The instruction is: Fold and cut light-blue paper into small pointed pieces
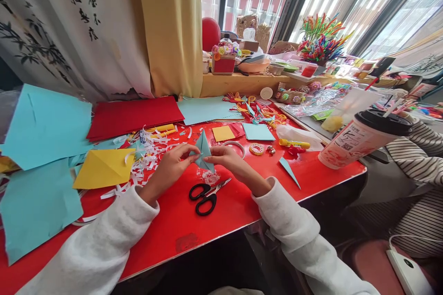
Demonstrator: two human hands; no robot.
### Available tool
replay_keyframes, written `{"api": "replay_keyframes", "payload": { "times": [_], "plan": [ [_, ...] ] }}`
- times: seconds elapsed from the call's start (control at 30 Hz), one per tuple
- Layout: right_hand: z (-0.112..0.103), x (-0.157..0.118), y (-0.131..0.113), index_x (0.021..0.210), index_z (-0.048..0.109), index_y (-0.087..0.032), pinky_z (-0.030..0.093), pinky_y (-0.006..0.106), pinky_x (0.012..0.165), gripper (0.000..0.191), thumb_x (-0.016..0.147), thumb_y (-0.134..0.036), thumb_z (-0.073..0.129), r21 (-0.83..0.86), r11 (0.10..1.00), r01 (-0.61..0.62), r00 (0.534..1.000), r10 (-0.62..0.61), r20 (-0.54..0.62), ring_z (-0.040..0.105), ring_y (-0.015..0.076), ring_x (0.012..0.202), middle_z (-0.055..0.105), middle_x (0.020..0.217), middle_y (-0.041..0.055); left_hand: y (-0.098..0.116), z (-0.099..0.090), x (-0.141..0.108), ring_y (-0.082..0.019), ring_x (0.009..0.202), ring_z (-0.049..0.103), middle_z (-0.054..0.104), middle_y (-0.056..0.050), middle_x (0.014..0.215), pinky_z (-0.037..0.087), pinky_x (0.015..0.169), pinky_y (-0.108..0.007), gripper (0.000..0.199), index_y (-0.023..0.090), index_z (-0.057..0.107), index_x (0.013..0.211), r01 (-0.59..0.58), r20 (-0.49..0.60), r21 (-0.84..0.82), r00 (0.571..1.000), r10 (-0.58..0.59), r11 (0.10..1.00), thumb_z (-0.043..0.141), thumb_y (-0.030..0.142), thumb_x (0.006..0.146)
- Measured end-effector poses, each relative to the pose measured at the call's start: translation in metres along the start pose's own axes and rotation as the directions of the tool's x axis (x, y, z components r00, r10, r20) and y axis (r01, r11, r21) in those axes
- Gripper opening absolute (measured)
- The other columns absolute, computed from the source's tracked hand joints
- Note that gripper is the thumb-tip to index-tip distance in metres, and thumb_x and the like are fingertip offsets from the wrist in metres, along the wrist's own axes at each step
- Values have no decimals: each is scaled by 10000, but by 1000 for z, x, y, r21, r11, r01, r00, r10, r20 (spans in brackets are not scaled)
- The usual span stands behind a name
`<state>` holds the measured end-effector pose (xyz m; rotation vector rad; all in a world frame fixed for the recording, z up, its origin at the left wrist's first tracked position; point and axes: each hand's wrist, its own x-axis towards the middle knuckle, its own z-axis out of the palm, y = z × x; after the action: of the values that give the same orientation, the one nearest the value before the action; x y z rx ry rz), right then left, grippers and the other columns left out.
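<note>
A light blue folded paper, pointed at the top, is held upright between my two hands over the red table. My left hand pinches its left edge between thumb and fingers. On the right side, my right hand grips the same paper. Just below the hands lie black-handled scissors, their blades pointing up and right. A slim blue folded piece rests farther right. Behind the hands are a stack of blue squares and a yellow square.
Large blue sheets, a yellow sheet, red paper and white shreds cover the left. To the right stand a yellow glue tube and a large lidded cup. A person in a striped sleeve sits at the far right.
</note>
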<state>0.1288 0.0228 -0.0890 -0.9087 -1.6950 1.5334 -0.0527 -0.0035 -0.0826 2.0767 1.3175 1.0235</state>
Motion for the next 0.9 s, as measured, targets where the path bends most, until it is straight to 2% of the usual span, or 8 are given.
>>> {"api": "replay_keyframes", "payload": {
  "times": [0.13, 0.3, 0.43, 0.53, 0.67, 0.77, 0.83, 0.9],
  "plan": [
    [1, 0, 0, 636, 567, -140, 290, 212, 503, 252, 680, -382, 621, -57, 998, 19, 998, -23, -67, 376, 67, 530, 450, 576, -38, 0, 4, -1, -137, 713, 526, 569, -5, 798, 410, 654, -253, 199, 207, 567, 908, 51, 37, -104, 998, -48, 993, 503, 345, 780],
    [4, 3, 3, 741, 612, -145, 344, 222, 555, 254, 699, -395, 597, 0, 998, 58, 994, -58, -94, 441, 91, 586, 508, 640, -16, -5, 13, 1, -144, 736, 581, 577, -8, 836, 461, 702, -294, 386, 209, 437, 1087, 171, 5, -442, 982, -188, 881, 550, 355, 749],
    [5, 6, 8, 750, 624, -140, 337, 219, 542, 262, 705, -397, 592, -50, 996, 78, 989, -84, -124, 432, 90, 580, 508, 638, -12, -8, 14, 1, -154, 712, 584, 588, -10, 782, 464, 690, -302, 304, 187, 504, 965, 188, -22, -431, 976, -219, 883, 577, 360, 726],
    [7, 7, 9, 785, 614, -142, 345, 216, 547, 241, 706, -369, 596, -19, 993, 119, 985, -120, -125, 446, 90, 596, 524, 672, -8, -7, 13, 1, -152, 701, 589, 596, -6, 778, 463, 687, -301, 306, 191, 509, 961, 194, -35, -427, 972, -230, 883, 583, 368, 722],
    [7, 5, 7, 760, 584, -155, 357, 219, 555, 199, 715, -349, 585, 46, 987, 157, 979, -149, -139, 457, 91, 600, 533, 687, -8, -4, 12, 0, -157, 696, 606, 623, -11, 773, 462, 689, -301, 357, 182, 505, 984, 264, 62, -480, 961, -268, 837, 601, 385, 706],
    [8, 4, 6, 683, 541, -159, 331, 214, 515, 191, 717, -341, 586, 49, 985, 165, 977, -156, -147, 416, 80, 550, 483, 630, -26, -2, 13, -1, -160, 680, 607, 628, -23, 711, 457, 692, -296, 275, 149, 560, 808, 308, 148, -443, 951, -269, 842, 588, 406, 714],
    [9, 4, 6, 630, 508, -160, 302, 209, 488, 214, 711, -338, 595, 32, 984, 175, 972, -167, -163, 380, 71, 522, 437, 591, -39, 0, 14, -2, -155, 654, 602, 619, -18, 657, 454, 682, -289, 263, 144, 565, 739, 317, 146, -428, 949, -281, 847, 581, 405, 720],
    [10, 4, 6, 624, 508, -161, 298, 209, 489, 216, 710, -339, 595, 17, 983, 181, 967, -175, -186, 373, 72, 522, 426, 583, -40, 1, 16, -2, -147, 666, 602, 625, -12, 679, 457, 690, -282, 252, 149, 574, 769, 324, 141, -470, 946, -293, 821, 587, 395, 719]
  ]
}}
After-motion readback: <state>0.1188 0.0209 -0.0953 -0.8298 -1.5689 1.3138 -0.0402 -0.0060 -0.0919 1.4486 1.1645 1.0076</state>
